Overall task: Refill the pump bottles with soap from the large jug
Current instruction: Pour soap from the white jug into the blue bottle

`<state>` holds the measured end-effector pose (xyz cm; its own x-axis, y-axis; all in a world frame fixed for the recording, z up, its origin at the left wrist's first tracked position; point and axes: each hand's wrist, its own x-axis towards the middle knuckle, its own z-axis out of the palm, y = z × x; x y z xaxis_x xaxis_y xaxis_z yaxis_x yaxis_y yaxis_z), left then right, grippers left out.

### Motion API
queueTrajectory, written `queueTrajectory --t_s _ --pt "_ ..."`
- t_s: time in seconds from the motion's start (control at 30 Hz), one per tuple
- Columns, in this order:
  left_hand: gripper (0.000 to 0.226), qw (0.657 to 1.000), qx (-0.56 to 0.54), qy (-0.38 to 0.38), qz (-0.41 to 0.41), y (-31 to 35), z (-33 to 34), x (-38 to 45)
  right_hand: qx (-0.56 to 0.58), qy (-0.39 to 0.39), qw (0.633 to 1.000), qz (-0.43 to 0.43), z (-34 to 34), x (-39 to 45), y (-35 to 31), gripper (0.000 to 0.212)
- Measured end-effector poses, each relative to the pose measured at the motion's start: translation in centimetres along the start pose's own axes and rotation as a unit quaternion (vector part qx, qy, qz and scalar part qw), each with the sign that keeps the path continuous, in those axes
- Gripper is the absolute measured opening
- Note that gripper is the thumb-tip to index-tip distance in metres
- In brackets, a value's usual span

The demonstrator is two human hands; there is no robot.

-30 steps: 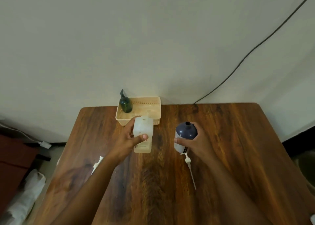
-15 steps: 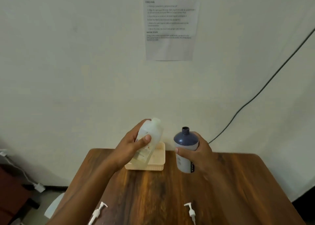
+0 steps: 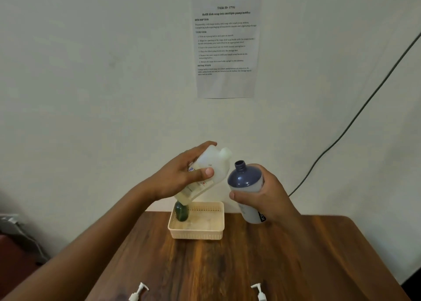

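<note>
Wooden table (image 3: 239, 266) is sitting against a pale wall (image 3: 91, 73), with a printed sheet (image 3: 226, 47) hanging on that wall above the basket and a dark cable (image 3: 355, 116) running down the wall to the right of the basket. Beige basket (image 3: 198, 231) is resting at the table's far edge, holding a dark green bottle (image 3: 181, 212) upright in its left corner. Left hand (image 3: 182, 173) is gripping the translucent jug (image 3: 208, 171) above the basket, tilting it so the spout is pointing up and right, thumb pressing on the label. Right hand (image 3: 264, 196) is wrapping around the blue bottle (image 3: 247, 186) just right of the basket, raised off the table, neck uncapped and leaning toward the jug spout, the two close but not touching. Two white pump heads (image 3: 139, 292) (image 3: 259, 291) are lying on the table nearer the camera than the basket, well apart
</note>
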<state>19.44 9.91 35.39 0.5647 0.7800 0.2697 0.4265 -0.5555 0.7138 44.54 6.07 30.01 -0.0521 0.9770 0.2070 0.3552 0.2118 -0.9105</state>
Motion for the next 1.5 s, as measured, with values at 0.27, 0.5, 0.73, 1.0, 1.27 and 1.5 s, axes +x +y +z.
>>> queueTrajectory --t_s 0.27,0.5,0.73,1.0,1.27,1.5 --pt "0.062 0.999 0.041 -0.019 0.018 1.3 -0.8 0.5 -0.009 0.004 1.0 -0.011 -0.6 -0.3 -0.6 0.067" --pt "0.082 0.996 0.085 -0.025 0.006 2.2 -0.7 0.7 -0.01 0.012 1.0 -0.015 -0.8 -0.8 -1.2 0.066" --pt "0.088 0.992 0.121 -0.036 -0.005 3.0 -0.8 1.0 -0.005 0.022 1.0 -0.017 -1.2 -1.3 -1.5 0.067" --pt "0.084 0.987 0.154 -0.048 -0.013 3.8 -1.3 1.4 -0.018 0.032 0.999 -0.023 -1.4 -1.4 -1.3 0.068" --pt "0.08 0.976 0.203 -0.076 0.001 5.5 -2.4 2.4 -0.026 0.051 0.998 -0.038 -1.5 -1.2 -1.2 0.067" --pt "0.082 0.961 0.254 -0.108 0.006 6.8 -3.4 3.6 -0.006 0.076 0.996 -0.042 -1.3 -1.2 -0.9 0.072"
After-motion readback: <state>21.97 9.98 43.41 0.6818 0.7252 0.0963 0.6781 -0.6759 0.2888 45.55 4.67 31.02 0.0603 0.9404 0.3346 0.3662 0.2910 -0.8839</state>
